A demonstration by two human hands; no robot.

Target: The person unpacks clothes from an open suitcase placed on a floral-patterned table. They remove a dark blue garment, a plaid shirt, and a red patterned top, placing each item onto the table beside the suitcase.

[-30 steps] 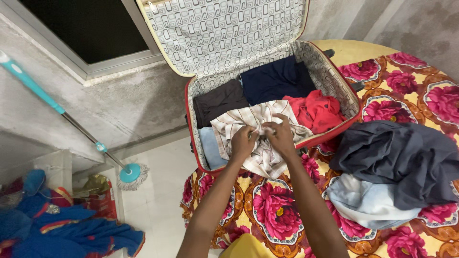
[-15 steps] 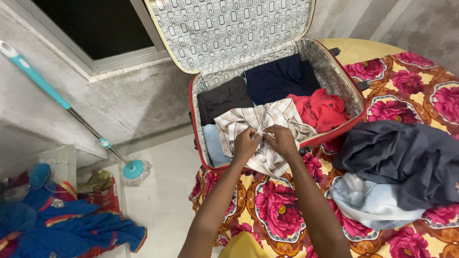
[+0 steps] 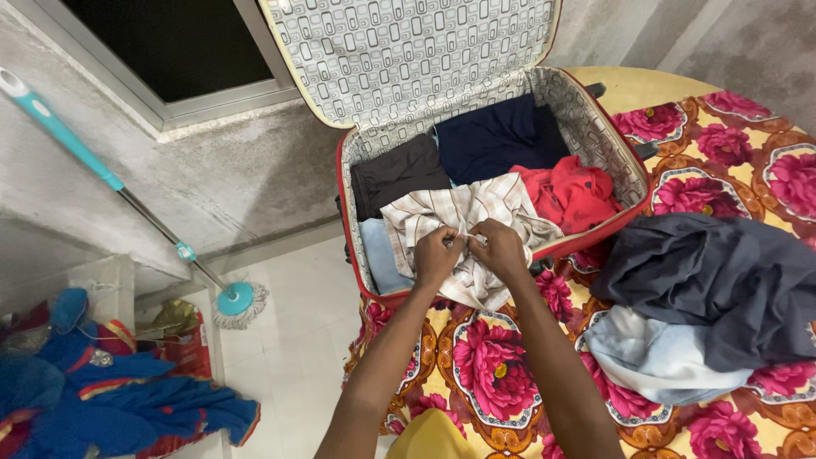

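Right now both my hands grip the shirt (image 3: 463, 229) at the suitcase's (image 3: 625, 166) front edge. My left hand (image 3: 436, 257) pinches a bunch of the cloth between thumb and fingers, closed tight on it. My right hand (image 3: 500, 249) is closed on the same bunch, just beside the left, knuckles nearly touching.

It is a pale cream shirt with thin brownish check lines, crumpled, its folds running toward the spot I hold. Part of it lies inside the case, and part spills over the red rim onto the bedspread (image 3: 501, 374), which is yellow with big pink flowers.

Inside the case the shirt lies over a light blue piece (image 3: 381, 259). Behind it sit a dark brown piece (image 3: 398, 174), a navy one (image 3: 497, 140) and a red one (image 3: 569, 194) touching its right side. The patterned lid (image 3: 408, 51) stands open.

On the bedspread to the right lies a heap of dark grey cloth (image 3: 722, 280) over pale blue cloth (image 3: 654, 357).
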